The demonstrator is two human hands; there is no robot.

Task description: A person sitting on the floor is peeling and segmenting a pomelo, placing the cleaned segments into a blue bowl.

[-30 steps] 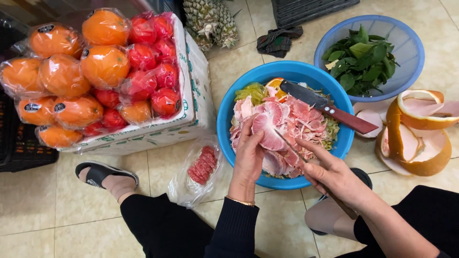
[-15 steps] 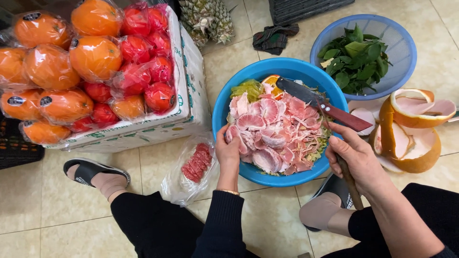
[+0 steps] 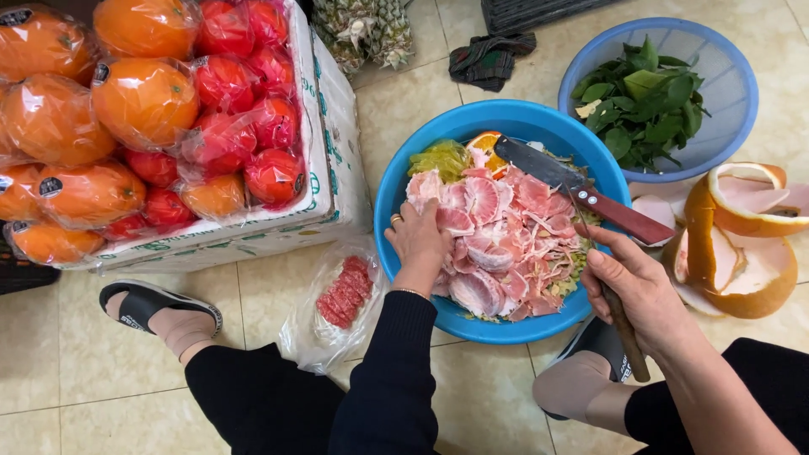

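Observation:
A big blue bowl on the tiled floor holds pink peeled pomelo pieces, some green shreds and an orange slice. My left hand, a ring on one finger, rests on the pink pieces at the bowl's left side. My right hand is at the bowl's right rim, closed around a thin tool with a brown wooden handle whose tip points into the bowl. A knife with a reddish handle lies across the bowl's far right rim, untouched.
A white box of wrapped oranges and red fruits stands left. A blue basket of green leaves sits back right, pomelo peel beside it. A plastic bag of red slices, pineapples and a dark cloth lie nearby.
My left hand slid from the middle of the pomelo pieces to the bowl's left side. My right hand drew back from inside the bowl to its right rim.

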